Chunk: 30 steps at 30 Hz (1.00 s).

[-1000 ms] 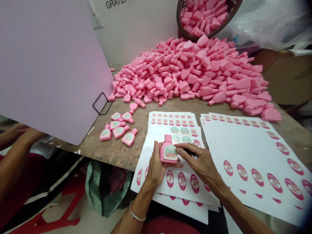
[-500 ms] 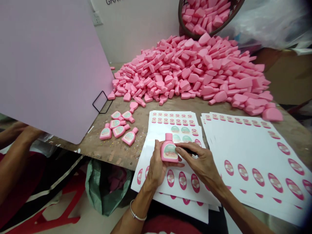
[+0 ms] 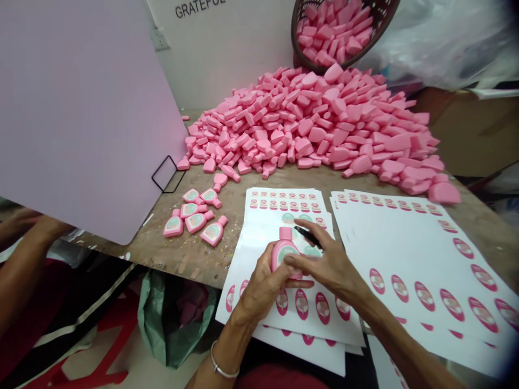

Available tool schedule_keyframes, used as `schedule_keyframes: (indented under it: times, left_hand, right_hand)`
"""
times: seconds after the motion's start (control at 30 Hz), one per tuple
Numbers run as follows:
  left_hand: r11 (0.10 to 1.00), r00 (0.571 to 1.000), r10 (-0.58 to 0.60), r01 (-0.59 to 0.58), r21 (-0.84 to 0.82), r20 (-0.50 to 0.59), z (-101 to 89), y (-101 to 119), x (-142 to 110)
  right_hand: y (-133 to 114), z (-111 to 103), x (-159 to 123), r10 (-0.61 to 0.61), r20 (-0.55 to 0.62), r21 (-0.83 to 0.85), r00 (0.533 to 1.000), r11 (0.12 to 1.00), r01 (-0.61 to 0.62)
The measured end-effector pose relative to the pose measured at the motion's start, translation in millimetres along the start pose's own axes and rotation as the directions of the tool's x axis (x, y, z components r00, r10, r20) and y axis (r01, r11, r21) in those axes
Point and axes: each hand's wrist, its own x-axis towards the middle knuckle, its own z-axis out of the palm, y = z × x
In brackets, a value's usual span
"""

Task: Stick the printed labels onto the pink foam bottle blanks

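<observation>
My left hand is wrapped round a small pink bottle-shaped piece, held upright with its cap end up. A green and cream label covers its front, partly hidden by my thumbs. The thumb of my right hand presses on that label. Between the fingers of the same hand is a slim black pointed tool; its exact kind is unclear. Below both hands lies a sheet of stickers, with green arched labels near its middle and pink ovals along the bottom.
Several labelled pink bottles lie to the left. Behind is a large heap of plain pink bottles, under a tipped brown basket. More sticker sheets lie right. A pale panel stands left, another person's arm beneath it.
My right hand has shifted its grip: the thumb now lies across the label and the black tool points up and left, off the bottle. The view has tilted slightly upward.
</observation>
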Motion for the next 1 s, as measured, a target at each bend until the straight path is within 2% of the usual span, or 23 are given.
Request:
schedule_keyframes:
  times: [0.03,0.1,0.17,0.23,0.37,0.47,0.53,0.6,0.67,0.7,0.73,0.77,0.83,0.9,0.97,1.0]
  left_hand:
    - [1.000,1.000,0.003,-0.003,0.018,0.014,-0.7,0,-1]
    - [0.999,1.000,0.008,-0.009,0.039,0.027,-2.9,-1,-3]
    - [0.999,1.000,0.009,-0.009,0.031,0.017,-5.2,-1,-3]
    - [1.000,1.000,0.011,-0.011,0.008,-0.017,-6.3,-1,-2]
    - [1.000,0.991,0.004,-0.004,0.000,-0.134,-3.1,-6,2]
    - [0.999,0.978,-0.003,0.010,0.033,-0.207,-3.2,-9,5]
    - [0.995,0.960,0.021,0.007,0.102,-0.278,-11.5,-8,5]
    - [0.969,0.912,0.090,0.013,0.248,-0.399,-30.2,-2,6]
    - [0.884,0.816,0.241,0.038,0.466,-0.525,-57.7,9,10]
    - [0.808,0.760,0.341,0.064,0.586,-0.554,-73.0,15,14]
    - [0.718,0.727,0.417,0.104,0.688,-0.545,-87.8,22,17]
    - [0.625,0.726,0.459,0.147,0.767,-0.513,-101.3,28,21]
    - [0.450,0.724,0.494,0.261,0.854,-0.481,-122.0,39,27]
    - [0.289,0.705,0.561,0.325,0.901,-0.434,-133.9,46,31]
    - [0.131,0.641,0.698,0.323,0.937,-0.319,-139.7,48,33]
    - [0.061,0.590,0.770,0.309,0.949,-0.242,-141.6,46,34]
  right_hand:
    - [0,1,3,0.040,0.032,0.062,0.999,0.997,-0.042]
    - [1,3,7,0.110,0.024,0.119,0.994,0.986,-0.113]
    - [3,3,7,0.164,0.002,0.159,0.986,0.974,-0.162]
    - [5,4,2,0.184,0.036,0.207,0.982,0.960,-0.188]
    - [6,6,-14,0.179,0.158,0.253,0.971,0.943,-0.215]
    - [6,0,-19,0.149,0.174,0.192,0.973,0.964,-0.183]
    - [10,-9,-15,0.135,0.160,0.142,0.978,0.977,-0.158]
    - [21,-21,-1,0.132,0.119,0.111,0.984,0.983,-0.145]
    - [41,-33,23,0.118,0.052,0.047,0.992,0.992,-0.120]
    - [54,-40,39,0.108,0.007,-0.013,0.994,0.994,-0.108]
    - [68,-47,57,0.105,-0.034,-0.101,0.994,0.989,-0.108]
    - [82,-53,77,0.125,-0.101,-0.226,0.987,0.963,-0.145]
    - [109,-63,119,0.141,-0.201,-0.314,0.969,0.928,-0.200]
    - [128,-67,158,0.142,-0.258,-0.374,0.956,0.898,-0.234]
    - [139,-64,192,0.121,-0.267,-0.425,0.956,0.876,-0.229]
    - [141,-62,207,0.105,-0.256,-0.450,0.961,0.867,-0.215]
